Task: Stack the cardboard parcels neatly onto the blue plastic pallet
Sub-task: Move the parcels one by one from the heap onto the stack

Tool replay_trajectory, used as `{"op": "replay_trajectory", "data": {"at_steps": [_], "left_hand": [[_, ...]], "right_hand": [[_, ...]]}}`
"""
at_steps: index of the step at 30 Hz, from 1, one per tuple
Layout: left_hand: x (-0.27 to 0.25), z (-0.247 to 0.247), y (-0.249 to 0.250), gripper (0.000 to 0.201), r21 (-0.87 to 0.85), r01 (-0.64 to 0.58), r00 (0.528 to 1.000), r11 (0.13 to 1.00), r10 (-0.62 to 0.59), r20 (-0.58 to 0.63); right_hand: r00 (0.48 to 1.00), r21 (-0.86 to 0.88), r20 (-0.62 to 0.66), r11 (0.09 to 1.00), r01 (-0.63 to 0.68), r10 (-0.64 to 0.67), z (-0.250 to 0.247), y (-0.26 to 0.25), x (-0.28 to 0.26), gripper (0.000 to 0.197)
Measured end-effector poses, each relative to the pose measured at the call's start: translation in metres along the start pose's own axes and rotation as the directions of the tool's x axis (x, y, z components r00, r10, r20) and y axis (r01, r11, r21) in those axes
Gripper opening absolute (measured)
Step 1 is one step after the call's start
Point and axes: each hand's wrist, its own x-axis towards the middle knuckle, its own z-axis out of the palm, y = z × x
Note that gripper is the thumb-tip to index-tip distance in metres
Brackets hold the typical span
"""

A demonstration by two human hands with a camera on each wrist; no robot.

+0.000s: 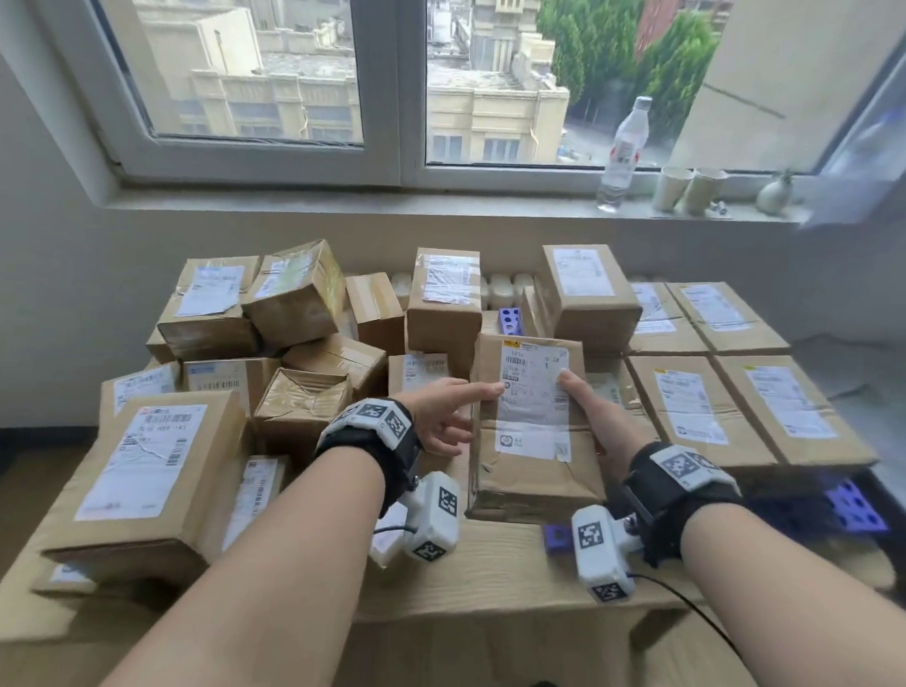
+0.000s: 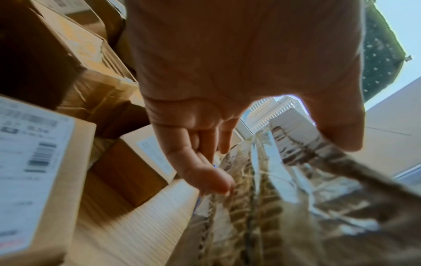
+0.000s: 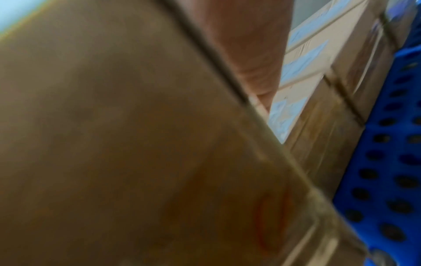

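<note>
I hold a cardboard parcel [image 1: 529,448] with a white shipping label up over the table's front, between both hands. My left hand [image 1: 451,412] grips its left edge, thumb on the label and fingers along the side; the left wrist view shows that hand [image 2: 227,72] and the taped parcel [image 2: 262,207]. My right hand [image 1: 595,415] holds the right edge, thumb on the label, fingers hidden behind. The parcel [image 3: 114,144] fills the blurred right wrist view. The blue pallet [image 1: 856,506] lies at right, carrying a flat layer of parcels [image 1: 690,403].
A loose heap of parcels [image 1: 148,476] covers the left side. A taller box [image 1: 591,291] stands at the pallet's back. A water bottle [image 1: 624,149], cups [image 1: 687,189] and a small vase [image 1: 774,192] stand on the windowsill. Pale wood table [image 1: 484,565] shows in front.
</note>
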Motion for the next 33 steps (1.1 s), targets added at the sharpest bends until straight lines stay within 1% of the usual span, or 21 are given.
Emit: {"op": "replay_trajectory", "data": {"at_steps": [2,4,7,11,14,16,19,21,22,24,26,28,30,33], "left_hand": [[0.004,0.017,0.010,0.029,0.017,-0.043,0.999,0.999,0.042,0.027],[0.010,0.033,0.023,0.029,-0.001,-0.089,0.995,0.996,0.089,0.039],[0.025,0.055,0.046,0.028,-0.005,-0.122,0.992,0.992,0.123,0.035],[0.051,0.088,0.076,0.037,-0.021,-0.135,0.991,0.991,0.135,-0.017],[0.073,0.115,0.103,0.038,-0.068,-0.150,0.988,0.986,0.147,-0.057],[0.089,0.135,0.123,0.038,-0.089,-0.175,0.982,0.981,0.168,-0.083],[0.112,0.163,0.150,0.037,-0.124,-0.206,0.973,0.971,0.190,-0.131],[0.127,0.178,0.166,0.044,-0.125,-0.218,0.965,0.968,0.195,-0.175],[0.135,0.184,0.172,0.046,-0.117,-0.224,0.961,0.967,0.200,-0.192],[0.146,0.195,0.186,0.042,-0.117,-0.233,0.957,0.966,0.205,-0.206],[0.155,0.203,0.199,0.043,-0.122,-0.228,0.956,0.966,0.198,-0.215],[0.164,0.206,0.213,0.053,-0.088,-0.218,0.955,0.972,0.193,-0.227],[0.174,0.204,0.226,0.058,-0.040,-0.211,0.950,0.977,0.196,-0.242],[0.191,0.195,0.240,0.058,0.018,-0.212,0.941,0.977,0.209,-0.265]], "right_hand": [[1.000,0.018,-0.015,1.000,0.017,-0.016,-0.021,0.000,-0.004,0.047],[1.000,0.035,-0.015,0.999,0.024,-0.023,-0.041,-0.002,-0.006,0.049],[1.000,-0.001,-0.014,1.000,0.021,-0.021,-0.074,-0.009,-0.005,0.052],[0.999,-0.017,0.018,0.999,0.050,-0.050,-0.121,-0.019,0.013,0.054],[0.996,0.010,0.031,0.997,0.081,-0.081,-0.161,-0.032,0.033,0.047],[0.996,0.031,0.030,0.996,0.078,-0.079,-0.188,-0.040,0.049,0.045],[0.995,0.063,0.064,0.995,0.072,-0.076,-0.226,-0.051,0.074,0.039],[0.993,0.080,0.095,0.995,0.066,-0.073,-0.247,-0.057,0.089,0.036],[0.991,0.084,0.114,0.994,0.067,-0.077,-0.256,-0.059,0.097,0.038],[0.986,0.115,0.142,0.991,0.072,-0.088,-0.271,-0.063,0.115,0.045],[0.988,0.155,0.126,0.985,0.070,-0.090,-0.282,-0.068,0.129,0.041],[0.991,0.189,0.104,0.980,0.068,-0.089,-0.291,-0.073,0.142,0.038],[0.990,0.212,0.105,0.975,0.066,-0.090,-0.295,-0.079,0.155,0.038],[0.990,0.225,0.098,0.971,0.077,-0.101,-0.297,-0.088,0.173,0.035]]}}
